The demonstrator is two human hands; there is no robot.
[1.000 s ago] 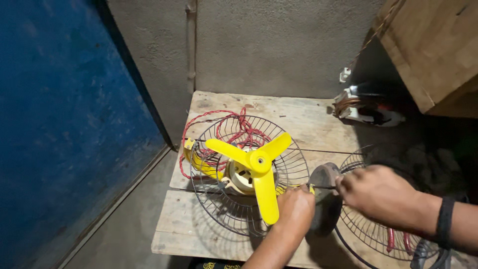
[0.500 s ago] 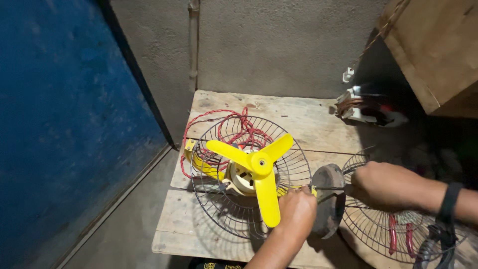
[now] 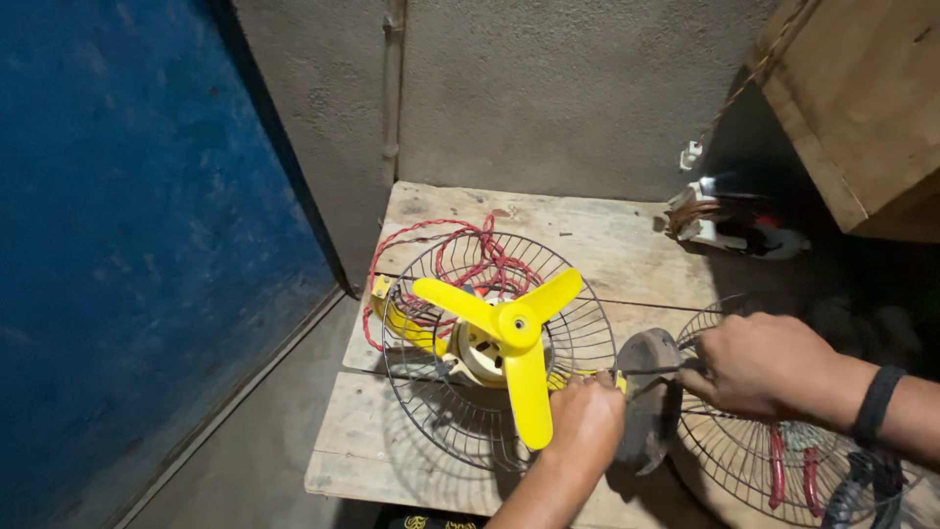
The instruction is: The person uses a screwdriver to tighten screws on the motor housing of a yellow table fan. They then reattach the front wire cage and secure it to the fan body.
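A yellow three-bladed fan (image 3: pixel 509 345) with its motor sits in a round wire guard (image 3: pixel 436 392) on a wooden table (image 3: pixel 607 235). My left hand (image 3: pixel 585 421) is closed at the guard's right rim, beside a small yellow part. My right hand (image 3: pixel 759 364) grips a thin dark tool whose shaft points left toward the left hand. Between the hands stands a grey round disc (image 3: pixel 646 397). Below my right hand lies a second wire guard (image 3: pixel 774 451). A black band is on my right wrist.
Red wire (image 3: pixel 460 257) coils behind the fan. Red-handled pliers (image 3: pixel 788 468) lie under the second guard. A white electrical part (image 3: pixel 729 223) sits at the back right, a wooden box (image 3: pixel 862 108) above it. A blue wall (image 3: pixel 127 225) stands left; grey floor lies below.
My right hand has drawn slightly right and down with the tool. The left hand stays at the guard's rim. The view has shifted a little.
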